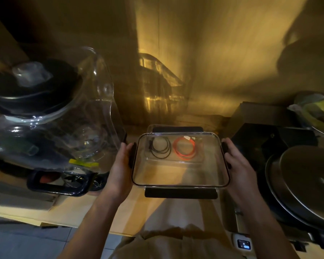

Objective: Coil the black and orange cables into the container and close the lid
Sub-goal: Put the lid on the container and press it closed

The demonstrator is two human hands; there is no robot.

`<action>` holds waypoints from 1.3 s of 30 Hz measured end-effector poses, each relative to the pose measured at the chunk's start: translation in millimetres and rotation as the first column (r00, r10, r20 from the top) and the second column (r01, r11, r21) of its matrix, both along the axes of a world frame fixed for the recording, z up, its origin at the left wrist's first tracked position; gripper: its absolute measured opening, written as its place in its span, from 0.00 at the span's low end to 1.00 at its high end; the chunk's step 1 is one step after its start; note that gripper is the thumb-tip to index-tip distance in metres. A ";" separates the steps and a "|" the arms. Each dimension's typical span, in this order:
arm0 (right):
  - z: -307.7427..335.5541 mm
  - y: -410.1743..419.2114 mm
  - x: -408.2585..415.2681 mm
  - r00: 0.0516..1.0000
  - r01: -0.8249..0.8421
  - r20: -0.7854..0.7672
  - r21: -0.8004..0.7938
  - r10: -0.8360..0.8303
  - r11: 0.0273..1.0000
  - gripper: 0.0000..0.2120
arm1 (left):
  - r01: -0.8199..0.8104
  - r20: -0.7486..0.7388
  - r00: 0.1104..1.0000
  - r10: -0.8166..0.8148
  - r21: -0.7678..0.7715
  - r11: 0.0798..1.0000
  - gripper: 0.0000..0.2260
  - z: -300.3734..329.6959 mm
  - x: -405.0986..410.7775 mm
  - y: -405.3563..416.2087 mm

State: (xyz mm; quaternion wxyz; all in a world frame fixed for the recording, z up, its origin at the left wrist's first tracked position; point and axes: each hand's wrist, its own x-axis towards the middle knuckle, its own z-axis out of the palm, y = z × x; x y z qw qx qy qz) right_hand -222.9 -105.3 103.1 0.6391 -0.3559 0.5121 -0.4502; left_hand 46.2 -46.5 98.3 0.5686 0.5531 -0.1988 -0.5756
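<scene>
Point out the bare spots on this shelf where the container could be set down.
Bare wood shows in front of the container, between both forearms, and forward-left toward the shelf edge. The left is crowded by clear glass bowls; the right by steel pan lids and a black box.

No legible text or labels.

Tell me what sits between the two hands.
In the head view, the clear rectangular lidded container spans between left hand and right hand; coiled black cable and orange cable lie inside.
</scene>
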 end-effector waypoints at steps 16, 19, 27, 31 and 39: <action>-35.2 -47.9 19.1 0.939 -0.100 -0.334 -0.041 0.081 0.994 0.14 | -0.027 0.468 0.884 -0.005 0.063 0.998 0.18 -44.0 0.8 -58.9; -56.8 -64.6 23.4 0.919 -0.018 -0.395 -0.036 0.002 0.999 0.16 | -0.031 0.501 0.865 -0.015 0.083 0.996 0.18 -57.5 0.1 -75.6; -108.1 -103.3 34.5 0.873 0.062 -0.486 0.024 -0.043 0.998 0.20 | -0.039 0.514 0.856 -0.056 0.172 0.984 0.22 -88.1 6.3 -114.8; -126.0 -112.0 35.2 0.863 0.066 -0.505 0.066 -0.023 0.996 0.22 | -0.051 0.462 0.886 -0.044 0.192 0.980 0.22 -99.0 6.7 -123.9; -138.4 -112.6 32.1 0.865 0.017 -0.503 0.045 0.008 0.999 0.18 | -0.053 0.480 0.876 -0.045 0.189 0.981 0.22 -108.0 7.8 -123.2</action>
